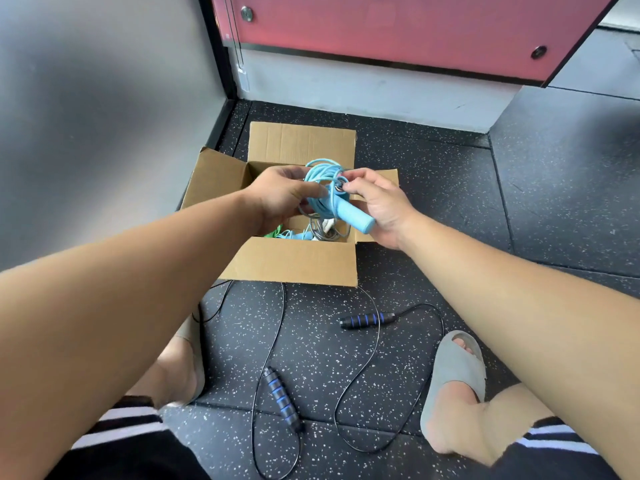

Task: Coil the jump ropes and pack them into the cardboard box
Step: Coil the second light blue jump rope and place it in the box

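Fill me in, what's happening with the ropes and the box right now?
A person is holding a coiled light blue jump rope over the open cardboard box. The left hand grips the coil, and the right hand holds its blue handle by the top end. Other ropes already lie in the box. A black jump rope with blue-striped handles is spread uncoiled on the speckled floor between the person's feet.

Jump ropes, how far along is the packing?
Done: some ropes already lie in the cardboard box. In hand: the light blue rope, coiled, held over the box by left hand and right hand. Left: the black rope lies uncoiled on the floor.
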